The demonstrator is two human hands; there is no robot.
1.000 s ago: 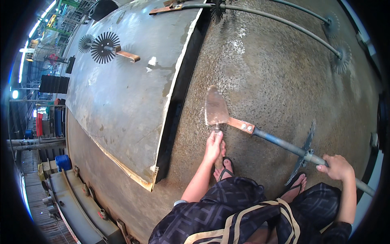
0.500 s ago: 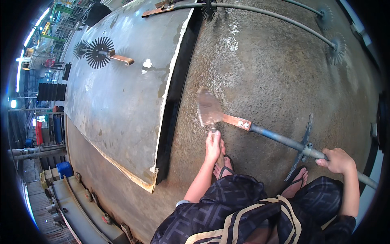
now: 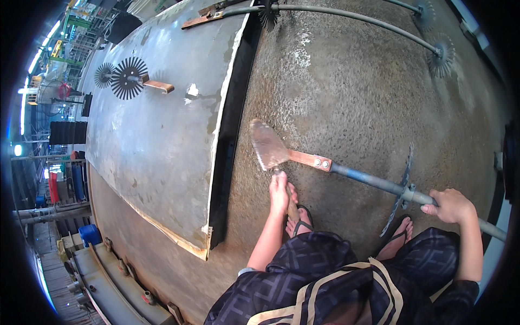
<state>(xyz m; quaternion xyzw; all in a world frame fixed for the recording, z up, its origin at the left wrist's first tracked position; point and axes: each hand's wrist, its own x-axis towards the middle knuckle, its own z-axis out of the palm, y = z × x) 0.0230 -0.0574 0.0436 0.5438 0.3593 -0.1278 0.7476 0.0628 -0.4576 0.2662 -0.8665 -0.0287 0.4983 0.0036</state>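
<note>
My left hand [image 3: 280, 196] is closed around the wooden handle of a trowel with a pointed, worn metal blade [image 3: 269, 145]. That blade lies against or just over the end of a bent copper strip [image 3: 306, 158]; I cannot tell whether they touch. Two bolts join the strip to a long grey-blue metal rod [image 3: 368, 180]. My right hand [image 3: 454, 206] grips this rod near its right end. Beside that hand, a toothed disc [image 3: 400, 189] is fixed on the rod, seen nearly edge-on.
To the left, a large grey sheet [image 3: 162, 141] carries another copper strip [image 3: 158, 85] with toothed discs [image 3: 130, 78]. More rods [image 3: 363, 23] with discs lie at the far side. The rough, wet brown floor [image 3: 346, 97] surrounds my sandalled feet. Metal framework [image 3: 116, 281] stands lower left.
The trowel blade has shifted slightly left and shows more sharply than before. The view itself has moved a little. Both hands keep their holds.
</note>
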